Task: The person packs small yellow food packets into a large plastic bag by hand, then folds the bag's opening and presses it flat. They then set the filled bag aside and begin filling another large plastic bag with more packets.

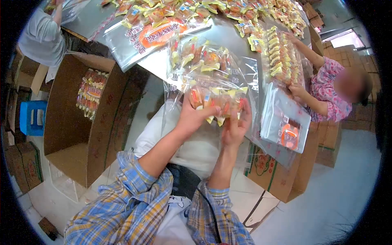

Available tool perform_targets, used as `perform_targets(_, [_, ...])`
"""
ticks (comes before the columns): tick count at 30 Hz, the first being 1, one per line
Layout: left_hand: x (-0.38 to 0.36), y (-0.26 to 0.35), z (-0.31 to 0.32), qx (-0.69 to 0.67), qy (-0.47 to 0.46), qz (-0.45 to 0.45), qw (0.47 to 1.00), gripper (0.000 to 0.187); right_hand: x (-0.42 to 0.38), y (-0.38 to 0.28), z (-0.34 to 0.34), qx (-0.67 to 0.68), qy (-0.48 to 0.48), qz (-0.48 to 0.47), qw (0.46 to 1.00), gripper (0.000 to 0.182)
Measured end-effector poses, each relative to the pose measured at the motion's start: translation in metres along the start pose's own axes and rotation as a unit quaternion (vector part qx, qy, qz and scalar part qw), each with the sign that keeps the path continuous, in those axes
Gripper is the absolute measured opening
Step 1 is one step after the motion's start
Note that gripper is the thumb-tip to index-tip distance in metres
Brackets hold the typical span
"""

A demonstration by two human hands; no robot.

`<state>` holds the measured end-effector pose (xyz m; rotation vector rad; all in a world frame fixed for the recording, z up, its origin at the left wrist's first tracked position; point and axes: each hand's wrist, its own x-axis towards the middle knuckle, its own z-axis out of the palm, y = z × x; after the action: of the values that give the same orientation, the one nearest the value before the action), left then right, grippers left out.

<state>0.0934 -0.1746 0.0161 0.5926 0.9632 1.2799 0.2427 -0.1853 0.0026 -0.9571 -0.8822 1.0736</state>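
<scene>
A short row of small wrapped snack packets (220,104) with yellow crimped ends is gripped between my two hands. My left hand (191,116) closes on its left end, thumb laid across the front. At the right end, the fingers of my right hand (237,124) wrap round the packets. Just beyond them, at the table's edge, lies a clear plastic bag (241,75) with more packets (208,59) inside. Its loose film overlaps the packets in my hands and hangs down on both sides.
Loose packets (159,14) heap across the metal table (228,38). Printed bags lie left (122,45) and in a stack right (277,118). An open carton (69,134) holds a filled bag (90,94). Two people, in pink (330,87) and grey (41,38), stand alongside.
</scene>
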Motion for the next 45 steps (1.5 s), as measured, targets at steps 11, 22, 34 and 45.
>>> perform_targets(11, [-0.004,0.009,0.014,-0.173,-0.013,-0.094,0.98,0.057,-0.014,0.012,0.006,-0.395,-0.059,-0.19,0.897,0.122])
perform_targets(22, [0.006,0.0,-0.01,-0.138,-0.098,-0.128,0.977,0.054,0.007,-0.001,0.016,-0.436,-0.08,-0.248,0.862,0.104])
perform_targets(34, [0.008,0.002,-0.017,-0.133,-0.025,-0.098,0.986,0.044,0.002,0.026,0.009,-0.278,-0.08,-0.183,0.94,0.052])
perform_targets(45, [0.007,-0.004,-0.012,-0.165,-0.013,-0.07,0.984,0.06,0.004,0.021,0.009,-0.269,-0.081,-0.188,0.941,0.039])
